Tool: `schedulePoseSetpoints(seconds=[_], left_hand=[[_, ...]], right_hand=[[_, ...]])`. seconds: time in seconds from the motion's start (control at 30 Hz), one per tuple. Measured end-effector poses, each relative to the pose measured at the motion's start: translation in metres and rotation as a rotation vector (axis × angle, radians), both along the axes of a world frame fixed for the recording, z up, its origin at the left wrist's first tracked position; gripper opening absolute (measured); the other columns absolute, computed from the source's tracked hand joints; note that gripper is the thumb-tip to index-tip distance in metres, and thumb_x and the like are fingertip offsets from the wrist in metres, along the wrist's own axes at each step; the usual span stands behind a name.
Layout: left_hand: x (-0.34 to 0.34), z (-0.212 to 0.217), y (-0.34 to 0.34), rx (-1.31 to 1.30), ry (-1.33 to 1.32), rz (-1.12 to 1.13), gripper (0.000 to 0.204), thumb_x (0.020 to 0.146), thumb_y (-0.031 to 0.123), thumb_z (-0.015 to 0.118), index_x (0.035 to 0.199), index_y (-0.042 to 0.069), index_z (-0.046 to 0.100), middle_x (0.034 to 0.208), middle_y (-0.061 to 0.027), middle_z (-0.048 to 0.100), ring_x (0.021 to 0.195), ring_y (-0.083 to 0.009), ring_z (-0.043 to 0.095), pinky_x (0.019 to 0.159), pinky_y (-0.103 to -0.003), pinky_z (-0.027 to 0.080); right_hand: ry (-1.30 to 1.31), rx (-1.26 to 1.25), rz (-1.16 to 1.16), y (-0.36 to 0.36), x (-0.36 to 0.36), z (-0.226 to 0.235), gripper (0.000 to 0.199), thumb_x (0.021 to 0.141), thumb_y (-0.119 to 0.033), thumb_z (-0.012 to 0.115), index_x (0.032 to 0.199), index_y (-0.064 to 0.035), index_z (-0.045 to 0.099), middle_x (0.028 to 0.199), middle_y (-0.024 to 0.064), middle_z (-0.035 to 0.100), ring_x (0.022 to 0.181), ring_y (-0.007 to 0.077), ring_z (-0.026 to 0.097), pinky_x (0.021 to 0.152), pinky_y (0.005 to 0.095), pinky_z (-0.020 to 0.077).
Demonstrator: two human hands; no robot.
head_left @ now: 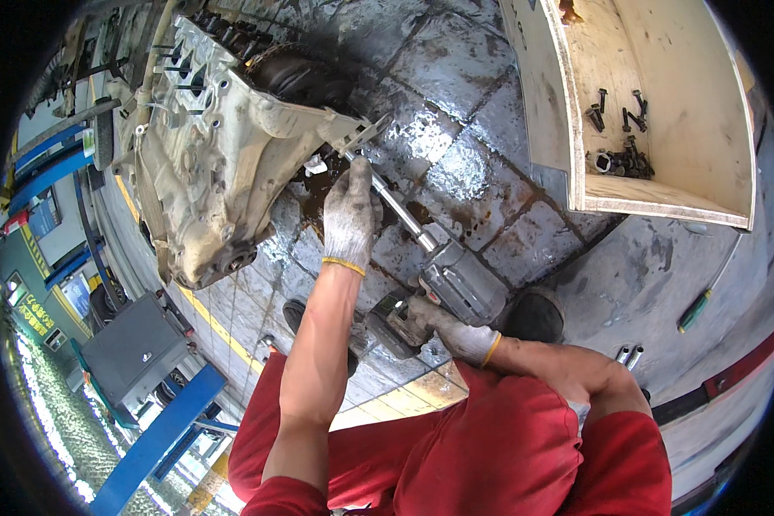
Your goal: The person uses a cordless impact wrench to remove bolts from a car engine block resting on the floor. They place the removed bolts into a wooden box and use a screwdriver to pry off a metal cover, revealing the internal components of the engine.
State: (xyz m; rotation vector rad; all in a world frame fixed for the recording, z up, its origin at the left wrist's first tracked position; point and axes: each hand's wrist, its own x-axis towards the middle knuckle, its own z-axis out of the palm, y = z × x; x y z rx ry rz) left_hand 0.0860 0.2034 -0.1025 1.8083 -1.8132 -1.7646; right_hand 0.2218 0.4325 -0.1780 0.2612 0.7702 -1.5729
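Note:
A grey cordless impact wrench [466, 284] carries a long steel extension bar [402, 212]. My right hand [456, 329], in a soiled white work glove, is closed around its handle, just above the dark battery. My left hand [350, 211], gloved too, wraps the far end of the bar. The bar's tip reaches the lower right corner of a large, dirty metal engine block [219, 142], at a small bracket-like lug. The joint at the tip is partly hidden by my left fingers. Dark internal engine parts [305, 76] show along the block's upper side.
Wet, oily stone tiles [456, 163] lie under the block. An open wooden box [662, 185] with several bolts [632, 159] stands at upper right. A green-handled screwdriver [695, 311] and steel sockets [629, 355] lie on the right. A grey cabinet [133, 344] stands left, near blue lift beams [159, 439].

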Motion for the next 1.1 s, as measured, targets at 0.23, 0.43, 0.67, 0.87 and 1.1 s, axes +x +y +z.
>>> schedulePoseSetpoints(seconds=[0.23, 0.43, 0.67, 0.87, 1.1], left_hand=[[0.002, -0.012, -0.018, 0.038, 0.044, -0.095, 0.045, 0.109, 0.050, 0.070, 0.115, 0.005, 0.068, 0.065, 0.0056, 0.051, 0.051, -0.0060, 0.044, 0.046, -0.026, 0.033], [0.004, -0.010, -0.018, -0.031, -0.007, -0.240, 0.051, 0.107, 0.061, 0.069, 0.110, 0.010, 0.067, 0.070, 0.0035, 0.054, 0.057, -0.0078, 0.050, 0.050, -0.026, 0.038], [-0.002, -0.013, -0.022, 0.039, -0.022, -0.130, 0.044, 0.109, 0.052, 0.070, 0.116, 0.008, 0.069, 0.074, 0.0057, 0.055, 0.059, -0.0052, 0.050, 0.051, -0.024, 0.041], [-0.013, -0.021, -0.021, 0.004, 0.002, 0.045, 0.055, 0.101, 0.061, 0.077, 0.117, 0.009, 0.070, 0.071, 0.0049, 0.051, 0.055, -0.0078, 0.046, 0.048, -0.027, 0.038], [-0.022, -0.025, -0.023, -0.016, 0.024, 0.136, 0.053, 0.099, 0.063, 0.080, 0.091, 0.015, 0.059, 0.067, 0.0028, 0.048, 0.050, -0.0121, 0.042, 0.046, -0.029, 0.035]], right_hand=[[-0.549, -0.160, -0.091, -0.002, -0.018, 0.021, 0.029, 0.111, -0.033, 0.071, 0.128, -0.0099, 0.071, 0.123, 0.0051, 0.074, 0.114, 0.0177, 0.068, 0.108, 0.0358, 0.0530], [-0.525, -0.301, -0.084, 0.002, -0.015, 0.015, 0.024, 0.109, -0.031, 0.071, 0.121, -0.0108, 0.072, 0.119, 0.0050, 0.074, 0.110, 0.0178, 0.068, 0.101, 0.0359, 0.0531], [-0.479, -0.110, -0.045, 0.002, -0.024, 0.029, 0.020, 0.107, -0.030, 0.072, 0.110, -0.0103, 0.072, 0.108, 0.0043, 0.073, 0.107, 0.0171, 0.067, 0.102, 0.0337, 0.0505], [-0.479, -0.201, -0.022, 0.012, -0.019, 0.016, 0.022, 0.111, -0.029, 0.066, 0.117, -0.0090, 0.071, 0.120, 0.0051, 0.072, 0.116, 0.0154, 0.065, 0.110, 0.0343, 0.0469], [-0.421, -0.119, -0.084, 0.012, -0.021, 0.020, 0.024, 0.108, -0.031, 0.071, 0.117, -0.0094, 0.073, 0.109, 0.0036, 0.073, 0.110, 0.0179, 0.067, 0.105, 0.0356, 0.0498]])
